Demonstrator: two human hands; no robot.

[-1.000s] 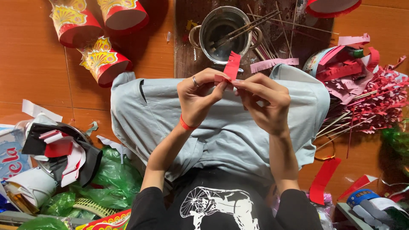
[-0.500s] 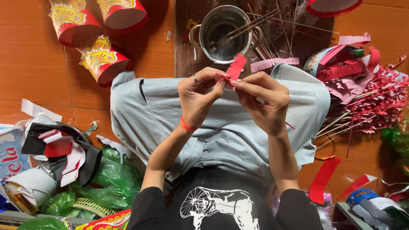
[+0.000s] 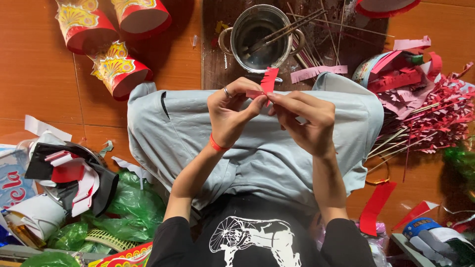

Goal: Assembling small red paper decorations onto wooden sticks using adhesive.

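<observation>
Both hands pinch one fringed red paper strip [image 3: 267, 84]: left hand [image 3: 232, 111] grips its near end, right hand [image 3: 304, 121] just beside. Its long axis points far, toward the metal pot [image 3: 260, 32].

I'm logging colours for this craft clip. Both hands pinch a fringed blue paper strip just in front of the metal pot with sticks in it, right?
Not quite: the fringed paper strip is red, not blue, as the head view shows. The rest holds: the left hand and the right hand both pinch it, just in front of the metal pot with sticks in it.
</observation>
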